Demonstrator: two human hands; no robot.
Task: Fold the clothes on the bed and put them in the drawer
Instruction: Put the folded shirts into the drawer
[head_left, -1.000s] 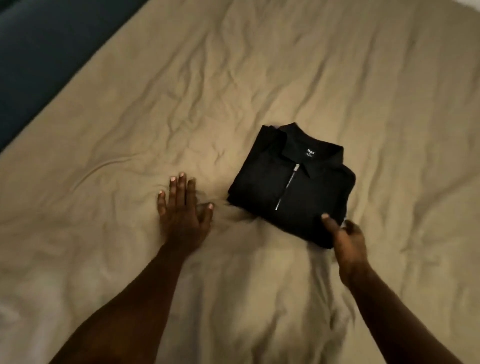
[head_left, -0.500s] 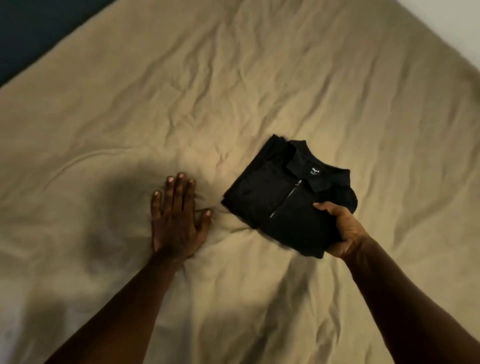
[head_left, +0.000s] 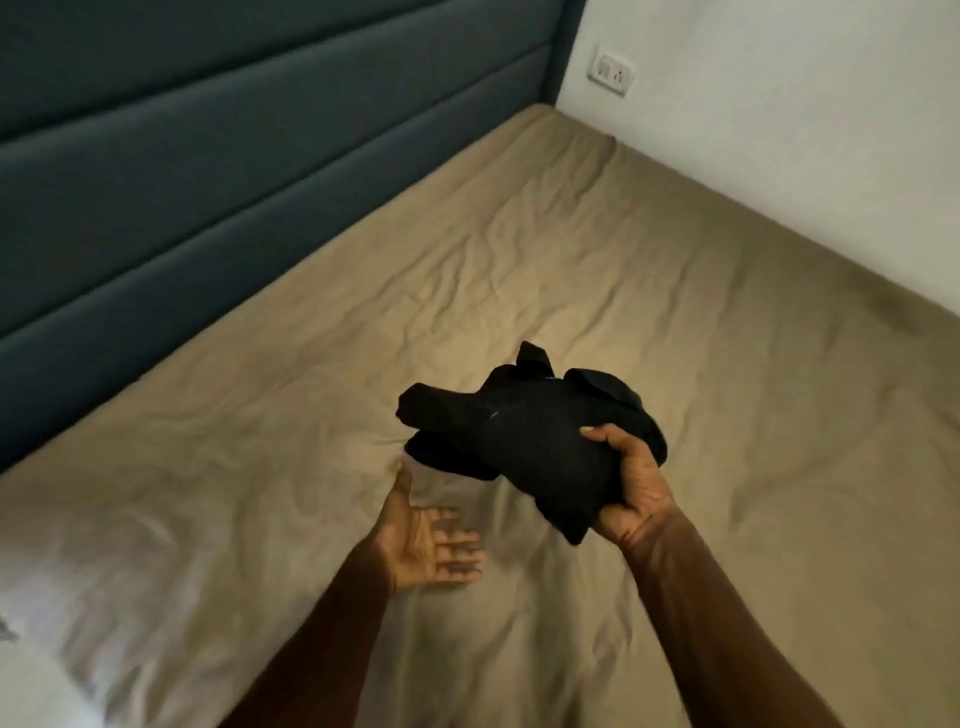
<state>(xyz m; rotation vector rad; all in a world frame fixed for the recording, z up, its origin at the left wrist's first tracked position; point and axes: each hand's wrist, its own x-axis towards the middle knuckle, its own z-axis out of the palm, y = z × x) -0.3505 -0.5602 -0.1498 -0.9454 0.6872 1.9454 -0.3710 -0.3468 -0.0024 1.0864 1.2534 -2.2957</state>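
The right hand (head_left: 631, 488) grips a folded black fabric shirt (head_left: 519, 441) above the tan-sheeted bed (head_left: 675, 270); the left hand (head_left: 431, 540), flat and palm-up, would best support it underneath, keeping folds intact.

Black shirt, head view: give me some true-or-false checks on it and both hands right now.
The right hand grips the folded black shirt. True.
The black shirt lies flat on the bed sheet. False: it is held above the sheet, its free end drooping.
The left hand is open, palm up, holding nothing. True.
A drawer is in view. False: none shows; beyond the bed sheet are the headboard, wall and socket.
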